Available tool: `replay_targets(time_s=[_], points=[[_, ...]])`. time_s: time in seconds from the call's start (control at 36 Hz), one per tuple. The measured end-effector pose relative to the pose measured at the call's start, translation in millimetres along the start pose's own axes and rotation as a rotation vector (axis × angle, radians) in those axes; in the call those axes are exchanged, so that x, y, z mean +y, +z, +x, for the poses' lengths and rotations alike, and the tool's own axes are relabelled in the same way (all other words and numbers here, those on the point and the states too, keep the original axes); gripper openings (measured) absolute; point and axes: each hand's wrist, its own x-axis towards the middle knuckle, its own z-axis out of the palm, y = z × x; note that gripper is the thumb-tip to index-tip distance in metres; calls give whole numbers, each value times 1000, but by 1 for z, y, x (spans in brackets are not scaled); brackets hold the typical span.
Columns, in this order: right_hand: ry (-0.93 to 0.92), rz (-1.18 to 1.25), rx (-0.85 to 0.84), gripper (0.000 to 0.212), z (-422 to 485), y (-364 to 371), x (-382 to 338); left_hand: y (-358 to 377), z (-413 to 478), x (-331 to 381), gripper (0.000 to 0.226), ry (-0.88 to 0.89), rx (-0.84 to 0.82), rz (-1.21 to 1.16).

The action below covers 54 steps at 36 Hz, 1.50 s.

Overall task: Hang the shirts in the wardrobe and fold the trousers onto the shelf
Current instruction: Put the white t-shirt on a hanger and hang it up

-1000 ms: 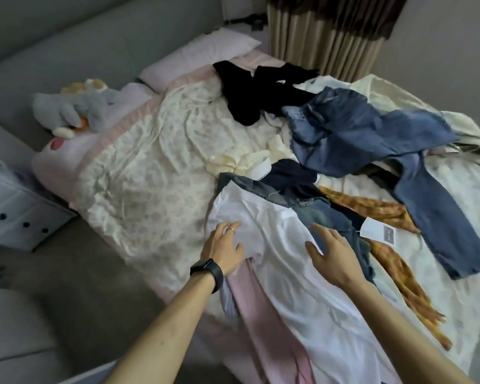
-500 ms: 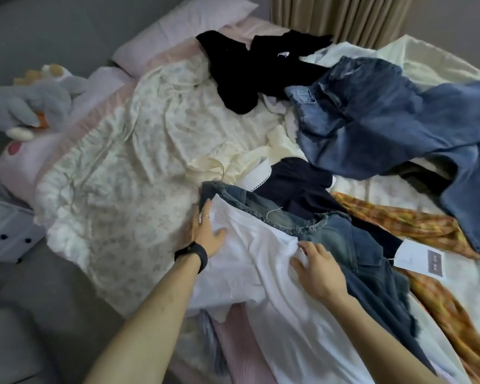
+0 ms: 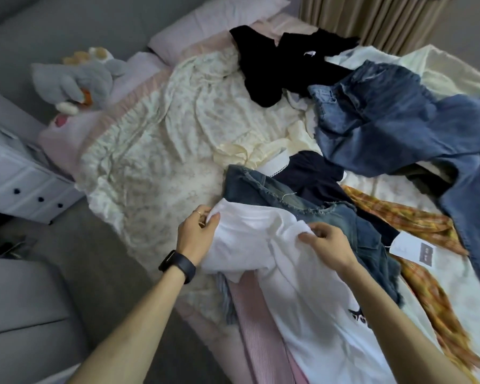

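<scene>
The left hand (image 3: 198,235) pinches the white shirt's (image 3: 302,278) upper edge; the right hand (image 3: 327,245) grips a bunched fold beside it; frayed jeans (image 3: 330,220) lie just beyond both hands on the bed (image 3: 155,167).

The white shirt (image 3: 302,286) runs off the near edge, hiding most of a pink striped garment (image 3: 258,328). Print on the tag (image 3: 412,249) is too small to read.

Labels: nothing legible.
White hang tag (image 3: 410,249) lying on the clothes has a dark grey panel, its print too small to read. Black mark on white shirt (image 3: 302,286) is partly hidden and unreadable. Neck label (image 3: 309,53) on black top (image 3: 272,73) is blurred.
</scene>
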Motion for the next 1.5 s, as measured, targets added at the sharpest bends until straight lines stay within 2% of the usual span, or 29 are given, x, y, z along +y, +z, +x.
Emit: replay_targets(time_s=[0.14, 0.36, 0.47, 0.56, 0.64, 0.72, 0.81, 0.86, 0.92, 1.0, 1.08, 1.14, 1.19, 1.28, 1.33, 1.42, 1.44, 1.5], points=[[-179, 118, -87, 19, -68, 0, -44, -65, -79, -21, 3, -99, 79, -179], [-428, -8, -322, 19, -184, 53, -113, -152, -226, -66, 24, -210, 179, -336], [-541, -74, -415, 21, -246, 91, -143, -203, -295, -93, 18, -234, 189, -347], [-612, -83, -490, 19, -302, 126, -163, -244, -354, -125, 15, -254, 316, -316], [-628, -106, -571, 16, -348, 164, -167, -271, -403, -144, 25, -288, 515, -288], [-608, -125, -692, 13, -394, 212, -167, -291, -446, -159, 20, -278, 625, -378], [-564, -103, -790, 12, -428, 250, -165, -294, -469, -162, 28, -234, 535, -481], [-510, -72, -892, 8, -454, 279, -161, -297, -489, -167, 25, -193, 501, -524], [-421, -27, -1027, 3, -471, 298, -160, -297, -497, -170, 33, -173, 450, -571], [-240, -1, -1242, 24, -489, 321, -159, -309, -514, -183, 33, -207, 553, -508], [-177, -54, -1342, 35, -500, 332, -167, -327, -528, -195, 30, -258, 632, -347], [-260, -120, -1367, 35, -503, 335, -180, -336, -532, -199, 37, -258, 647, -315], [-422, -179, -1333, 26, -504, 342, -199, -349, -538, -199, 44, -267, 723, -282], [-654, -210, -1179, 19, -494, 360, -216, -369, -549, -202, 28, -298, 726, -268], [-849, -284, -1203, 31, -497, 376, -231, -385, -559, -200, 17, -316, 714, -262], [-1112, -462, -1354, 52, -522, 402, -260, -408, -572, -190, 13, -309, 747, -191], [-1162, -519, -1394, 50, -532, 411, -268, -415, -576, -188, 18, -322, 754, -121], [-1234, -555, -1442, 26, -552, 429, -280, -424, -584, -187, 20, -424, 757, 111]])
